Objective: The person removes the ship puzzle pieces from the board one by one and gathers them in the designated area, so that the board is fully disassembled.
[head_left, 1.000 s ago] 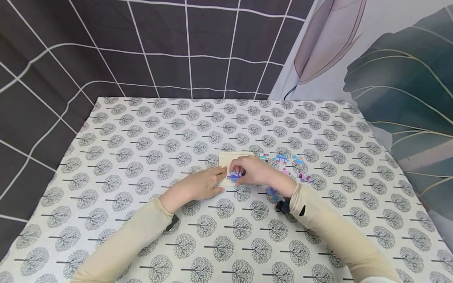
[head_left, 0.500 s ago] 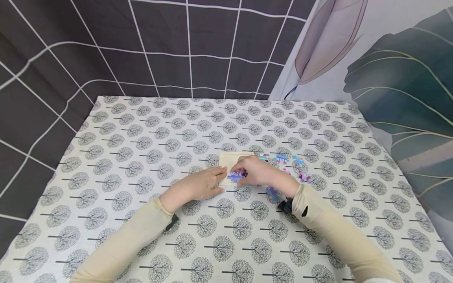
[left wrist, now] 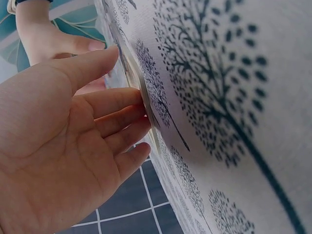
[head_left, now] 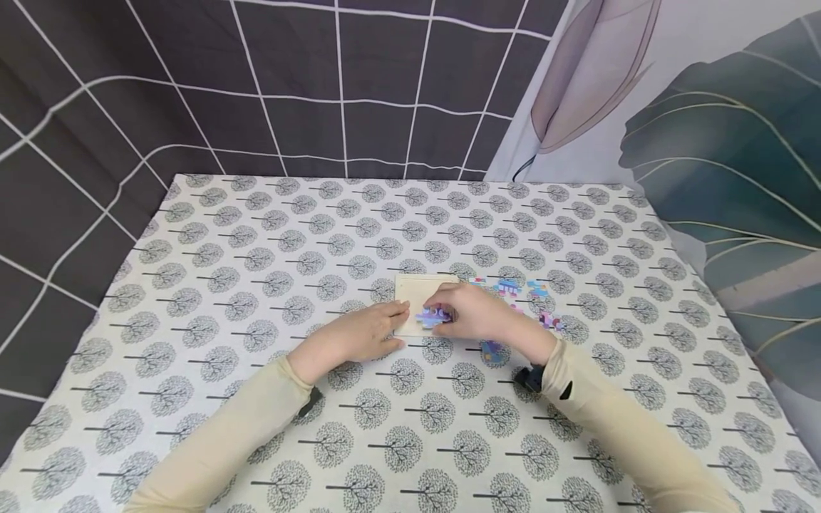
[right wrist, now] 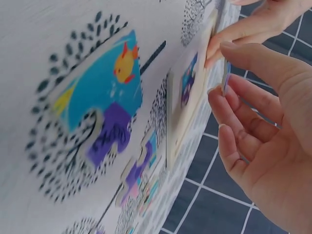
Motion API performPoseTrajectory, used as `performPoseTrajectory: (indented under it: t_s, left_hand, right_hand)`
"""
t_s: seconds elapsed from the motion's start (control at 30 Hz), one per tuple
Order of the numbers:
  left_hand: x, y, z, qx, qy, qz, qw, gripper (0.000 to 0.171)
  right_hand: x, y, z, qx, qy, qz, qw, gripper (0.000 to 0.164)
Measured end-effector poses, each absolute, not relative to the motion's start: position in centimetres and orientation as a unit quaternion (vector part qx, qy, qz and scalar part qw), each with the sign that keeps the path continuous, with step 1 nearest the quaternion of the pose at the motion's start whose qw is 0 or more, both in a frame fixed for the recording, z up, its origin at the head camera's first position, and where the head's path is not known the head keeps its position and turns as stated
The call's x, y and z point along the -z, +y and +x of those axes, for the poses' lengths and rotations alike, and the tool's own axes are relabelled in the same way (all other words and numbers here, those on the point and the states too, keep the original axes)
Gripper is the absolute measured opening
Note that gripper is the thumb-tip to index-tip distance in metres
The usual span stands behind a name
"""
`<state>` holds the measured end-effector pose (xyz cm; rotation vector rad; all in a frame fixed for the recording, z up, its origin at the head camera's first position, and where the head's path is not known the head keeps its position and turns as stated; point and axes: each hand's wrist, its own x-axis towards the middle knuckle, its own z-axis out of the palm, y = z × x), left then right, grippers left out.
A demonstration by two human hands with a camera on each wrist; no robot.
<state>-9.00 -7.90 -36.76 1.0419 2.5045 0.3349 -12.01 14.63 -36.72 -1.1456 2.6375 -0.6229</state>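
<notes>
A shallow pale wooden puzzle board (head_left: 410, 288) lies mid-table. At its left edge my left hand (head_left: 359, 333) rests with fingers fairly straight; the left wrist view shows its fingertips (left wrist: 139, 97) touching the board's rim. Over the board, my right hand (head_left: 471, 313) pinches a jigsaw piece (right wrist: 225, 78) between thumb and fingers, seen nearly edge-on in the right wrist view. Another purple-and-blue jigsaw piece (right wrist: 189, 80) lies on the board under that hand. In the head view, the fingers partly cover the blue-purple pieces.
Several loose jigsaw pieces lie right of the board, among them a blue one (head_left: 509, 287), a light blue one (head_left: 537, 288) and a pink one (head_left: 549, 320). Nearer the right forearm is a fish-patterned piece (head_left: 492, 351). A tree-print cloth (head_left: 365, 442) covers the table.
My right hand has shifted slightly to the right over the board, and the piece in its fingers has turned. The left hand stays at the board's left edge.
</notes>
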Motion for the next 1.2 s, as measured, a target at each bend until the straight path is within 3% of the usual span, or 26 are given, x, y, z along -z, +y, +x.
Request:
performPoseTrajectory:
  t_s: [0.47,1.2]
  left_hand:
    - [36.6,-7.5,-9.2,-0.128,0.898,0.363,0.212,0.058]
    - [36.5,-7.2,-8.9,-0.144,0.901,0.354,0.203,0.056]
  right_hand:
    - [35.9,17.8,-11.0,0.222,0.895,-0.382,0.065,0.038]
    - [36.2,22.6,-8.9,0.237,0.908,-0.340,0.067,0.037]
